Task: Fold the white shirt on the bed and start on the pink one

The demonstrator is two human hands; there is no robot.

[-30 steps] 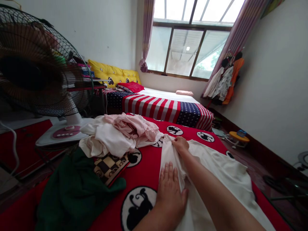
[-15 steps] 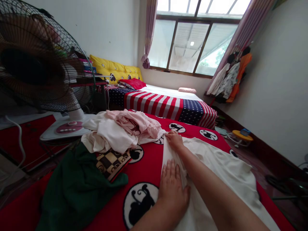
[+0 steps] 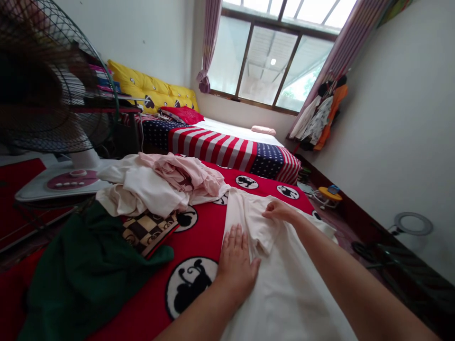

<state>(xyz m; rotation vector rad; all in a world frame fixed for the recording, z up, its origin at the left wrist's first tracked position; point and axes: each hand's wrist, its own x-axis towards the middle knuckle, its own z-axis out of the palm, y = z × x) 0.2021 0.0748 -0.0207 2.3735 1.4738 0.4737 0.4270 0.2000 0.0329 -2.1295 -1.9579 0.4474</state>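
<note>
A white T-shirt (image 3: 284,270) lies spread on the red bedding, with a strip along its left side folded over and a short sleeve (image 3: 263,229) lying on top. My left hand (image 3: 236,263) rests flat on the folded strip, fingers stretched out and pointing away from me. Farther off and to the right, my right hand (image 3: 280,211) has its fingers curled together at the cloth beside the sleeve, pinching the fabric. The shirt's near right part is hidden under my right forearm.
Left of the shirt are a heap of pink and white clothes (image 3: 159,184), a dark green garment (image 3: 81,270) and a checkered cloth item (image 3: 151,229) on the red bedding (image 3: 199,227). An electric fan (image 3: 71,177) stands at far left. Another bed (image 3: 213,148) is by the window.
My right hand has moved from the shirt's far left corner rightward to the sleeve, which now lies folded over. My left hand still presses flat. The view has shifted to the right.
</note>
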